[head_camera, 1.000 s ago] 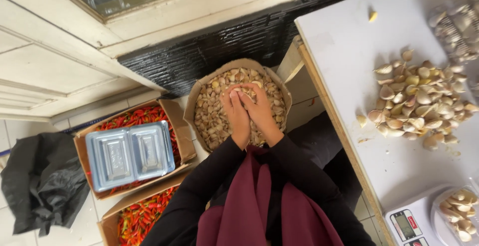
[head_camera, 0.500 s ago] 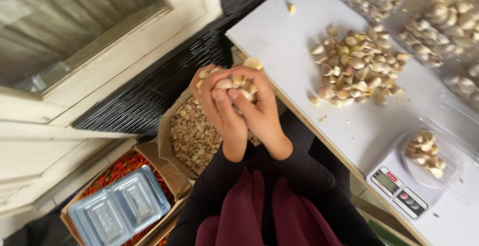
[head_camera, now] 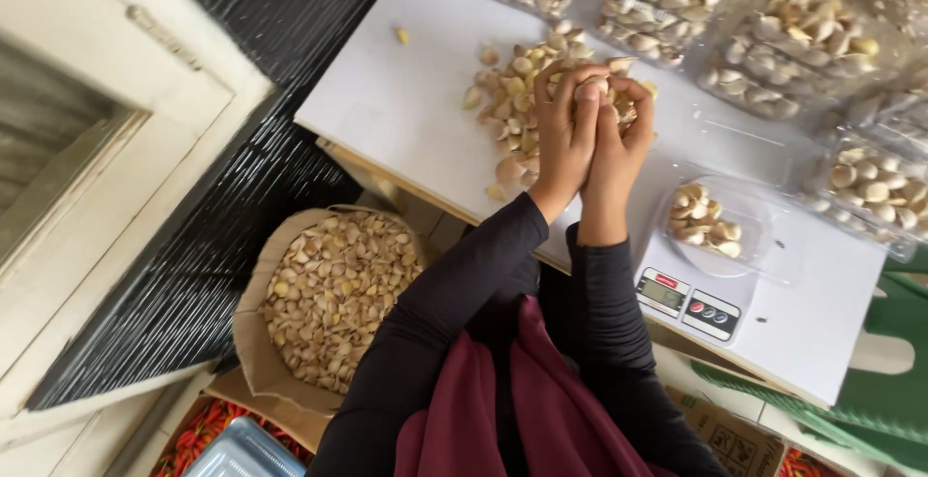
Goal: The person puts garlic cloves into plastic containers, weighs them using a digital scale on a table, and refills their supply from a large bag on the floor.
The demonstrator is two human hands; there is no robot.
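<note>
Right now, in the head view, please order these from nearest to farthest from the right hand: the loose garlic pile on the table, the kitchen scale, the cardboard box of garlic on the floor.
1. Loose garlic pile: on the white table, directly under the right hand.
2. Kitchen scale: on the table, below the hand in the picture, toward the person.
3. Cardboard box of garlic: on the floor, far to the lower left.

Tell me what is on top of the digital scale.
A clear plastic tray sits on the digital scale, holding a few garlic cloves. The tray covers the weighing platform, so nothing beneath it shows.
</note>
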